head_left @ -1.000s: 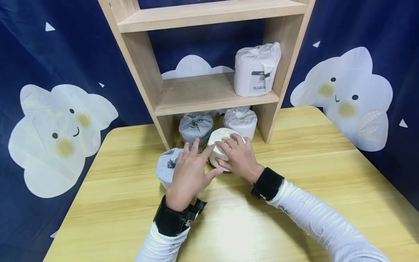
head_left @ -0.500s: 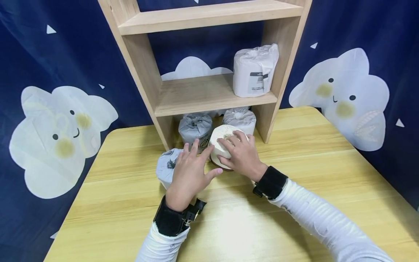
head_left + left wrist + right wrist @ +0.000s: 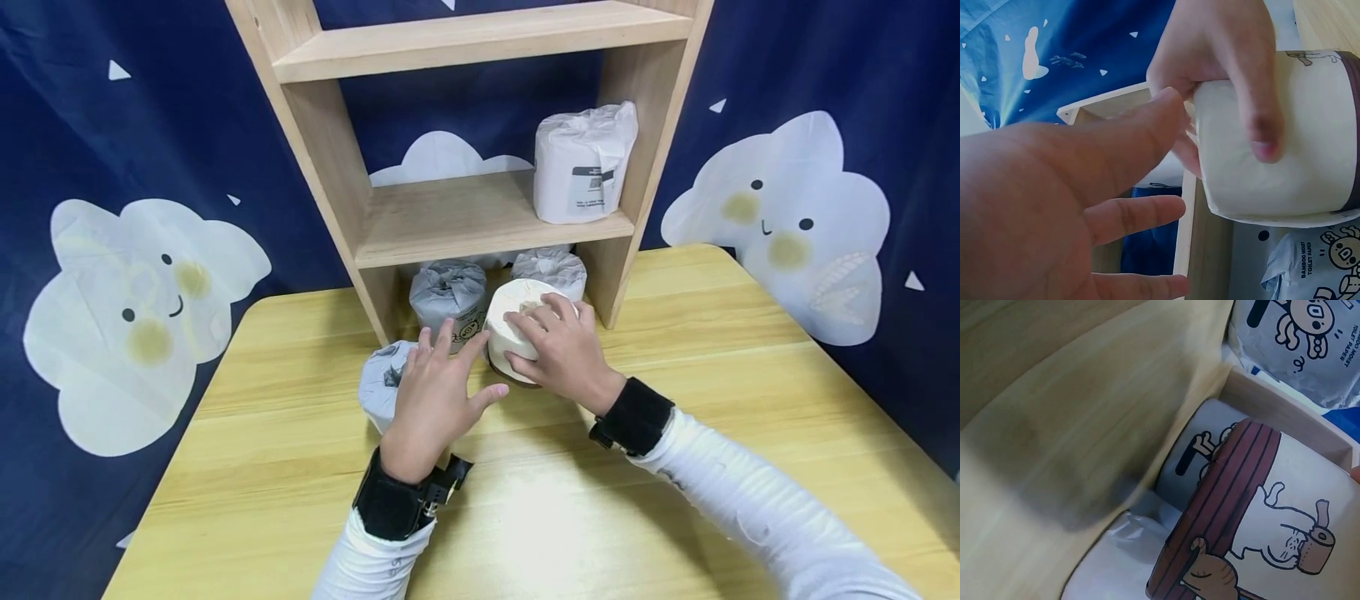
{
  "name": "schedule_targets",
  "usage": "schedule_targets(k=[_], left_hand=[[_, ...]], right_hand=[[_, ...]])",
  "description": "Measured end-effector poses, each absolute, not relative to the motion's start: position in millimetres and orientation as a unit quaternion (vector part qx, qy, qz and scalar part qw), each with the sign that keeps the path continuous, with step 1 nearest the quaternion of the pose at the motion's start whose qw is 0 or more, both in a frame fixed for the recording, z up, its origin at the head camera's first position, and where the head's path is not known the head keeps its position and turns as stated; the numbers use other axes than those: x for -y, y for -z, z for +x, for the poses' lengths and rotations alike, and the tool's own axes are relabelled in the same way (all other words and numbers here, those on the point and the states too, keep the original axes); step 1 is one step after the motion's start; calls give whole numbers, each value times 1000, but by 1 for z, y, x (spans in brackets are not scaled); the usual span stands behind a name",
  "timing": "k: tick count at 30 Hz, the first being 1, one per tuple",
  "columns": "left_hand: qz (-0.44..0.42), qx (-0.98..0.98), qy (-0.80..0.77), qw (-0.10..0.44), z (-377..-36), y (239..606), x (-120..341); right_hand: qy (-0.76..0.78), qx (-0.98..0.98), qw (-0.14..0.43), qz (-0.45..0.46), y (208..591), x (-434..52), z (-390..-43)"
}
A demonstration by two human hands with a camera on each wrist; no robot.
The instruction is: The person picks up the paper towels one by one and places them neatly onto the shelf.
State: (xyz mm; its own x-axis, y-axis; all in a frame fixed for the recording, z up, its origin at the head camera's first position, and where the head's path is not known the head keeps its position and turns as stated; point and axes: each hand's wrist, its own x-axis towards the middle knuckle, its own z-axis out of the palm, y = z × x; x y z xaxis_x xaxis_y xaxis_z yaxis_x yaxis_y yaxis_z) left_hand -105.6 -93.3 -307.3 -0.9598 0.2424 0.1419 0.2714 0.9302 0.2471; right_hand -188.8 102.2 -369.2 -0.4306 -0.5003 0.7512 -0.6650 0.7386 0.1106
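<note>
My right hand (image 3: 542, 343) grips a cream paper roll (image 3: 512, 307) from above, just in front of the wooden shelf unit (image 3: 480, 218). The roll (image 3: 1272, 519), tilted, has a brown band and a cartoon print. My left hand (image 3: 442, 360) hovers open with straight fingers beside it, over a grey wrapped roll (image 3: 377, 382) on the table. In the left wrist view my left hand's fingers (image 3: 1135, 215) spread towards the cream roll (image 3: 1285, 156), which the right hand's fingers (image 3: 1254, 81) curl round.
Under the lowest shelf stand a grey roll (image 3: 447, 290) and a white roll (image 3: 553, 265). Another white roll (image 3: 583, 162) stands on the middle shelf at the right. The wooden table (image 3: 675, 417) stretches on both sides; a blue cloud-print curtain (image 3: 787, 217) hangs behind.
My right hand has carried the cream roll slightly right and farther from me, towards the shelf's bottom opening. The left hand has stayed in place.
</note>
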Motion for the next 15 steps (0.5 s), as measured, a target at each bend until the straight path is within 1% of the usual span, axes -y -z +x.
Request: schedule_targets(k=[15], left_hand=[[-129, 980, 142, 48, -106, 307, 94]], right_hand=[[-113, 824, 423, 359, 351, -107, -189]])
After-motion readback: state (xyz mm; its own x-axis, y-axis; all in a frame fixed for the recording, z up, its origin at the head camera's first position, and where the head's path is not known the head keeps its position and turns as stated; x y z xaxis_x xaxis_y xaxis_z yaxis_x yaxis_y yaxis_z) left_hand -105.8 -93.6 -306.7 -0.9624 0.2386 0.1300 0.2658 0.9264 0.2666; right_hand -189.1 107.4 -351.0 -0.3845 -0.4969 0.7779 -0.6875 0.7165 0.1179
